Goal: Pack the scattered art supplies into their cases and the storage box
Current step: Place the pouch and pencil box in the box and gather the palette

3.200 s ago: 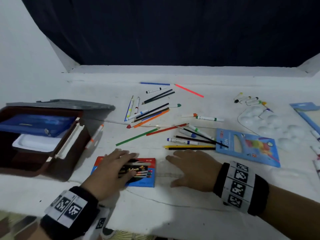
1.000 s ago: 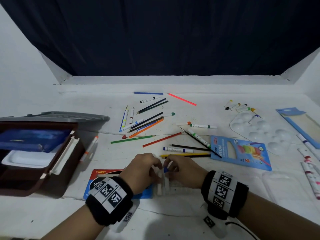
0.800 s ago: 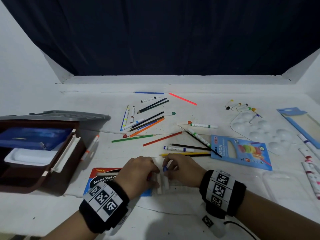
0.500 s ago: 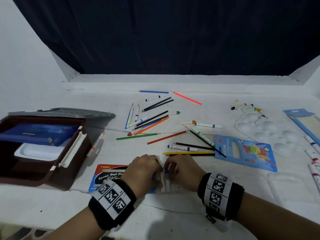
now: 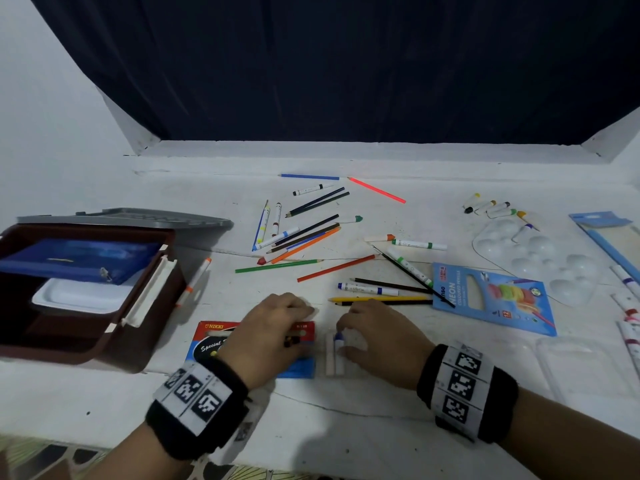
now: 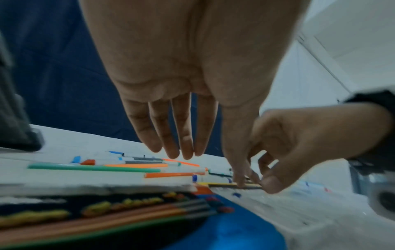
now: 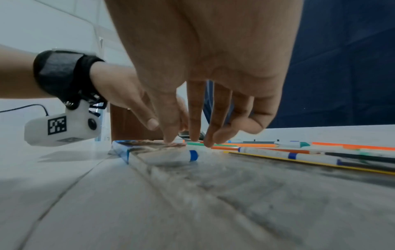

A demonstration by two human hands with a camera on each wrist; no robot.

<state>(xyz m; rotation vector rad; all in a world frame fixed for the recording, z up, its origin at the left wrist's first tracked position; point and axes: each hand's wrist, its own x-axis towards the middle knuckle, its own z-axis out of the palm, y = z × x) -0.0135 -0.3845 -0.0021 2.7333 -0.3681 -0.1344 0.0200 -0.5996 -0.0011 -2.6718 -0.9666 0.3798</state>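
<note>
White-barrelled markers (image 5: 334, 355), one capped in blue, lie side by side in a clear plastic case on the white table (image 5: 346, 427), between the two hands. The right hand (image 5: 379, 341) hovers over the case's far end, its fingers pointing down with the tips on or just above the case edge near the blue cap; whether they pinch anything I cannot tell. The left hand (image 5: 268, 341) lies over the red and blue pencil box (image 5: 207, 341) just left of the markers, fingers straight and close together, thumb stretched toward the right hand. In the left wrist view those fingers (image 6: 181, 128) hang above the box's printed front. Loose coloured pencils and markers (image 5: 304, 237) are scattered further back on the table, and a brown storage box (image 5: 86, 306) stands open at the left with a blue pouch (image 5: 76, 258) inside
</note>
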